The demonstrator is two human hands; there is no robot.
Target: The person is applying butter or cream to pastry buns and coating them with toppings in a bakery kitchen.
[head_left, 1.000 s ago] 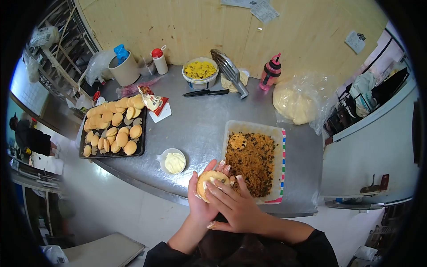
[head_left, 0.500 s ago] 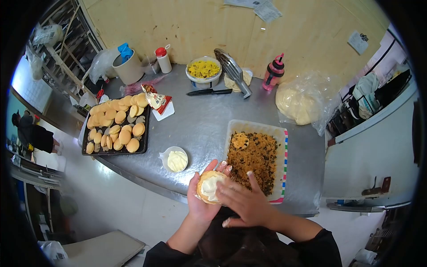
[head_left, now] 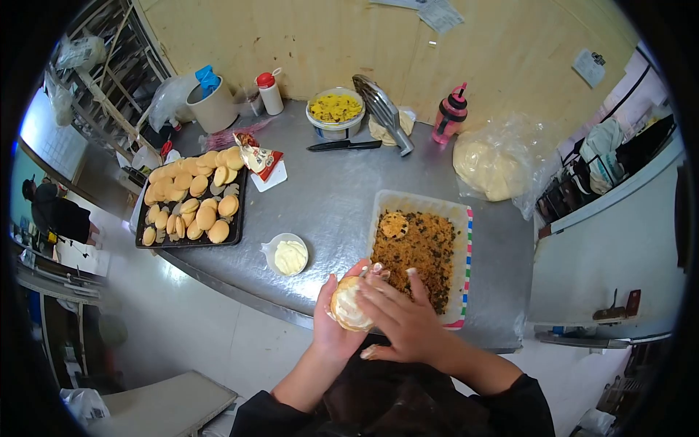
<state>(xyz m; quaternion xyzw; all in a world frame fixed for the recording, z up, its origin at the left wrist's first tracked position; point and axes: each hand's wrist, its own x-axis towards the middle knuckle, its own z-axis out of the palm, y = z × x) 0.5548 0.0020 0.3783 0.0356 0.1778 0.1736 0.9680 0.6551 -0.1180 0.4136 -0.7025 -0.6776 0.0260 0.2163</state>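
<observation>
A small round cake (head_left: 342, 315) topped with white cream rests in my left hand (head_left: 331, 336), whose fingers curl around its edge. My right hand (head_left: 411, 324) lies over the cream with its fingers stretched out, the fingertips touching the top and whitened by cream. To the left of my hands, a small white bowl (head_left: 268, 250) holds more white cream (head_left: 291, 259). A plastic tray (head_left: 463, 247) of brown crumbs with dark flecks (head_left: 419, 251) sits just beyond my right hand, with one coated round cake (head_left: 394, 226) in its far left corner.
A black baking tray (head_left: 191, 243) carries several small cakes at the left. Along the back are a tub of yellow filling (head_left: 335, 131), a knife (head_left: 344, 146), metal tongs (head_left: 386, 115), a pink bottle (head_left: 449, 116) and bagged dough (head_left: 491, 171). A person (head_left: 62, 213) stands far left.
My right fingers have slid slightly across the cake, and the cream now looks flatter and spread wider. Both hands and the cake have shifted a little to the right in view.
</observation>
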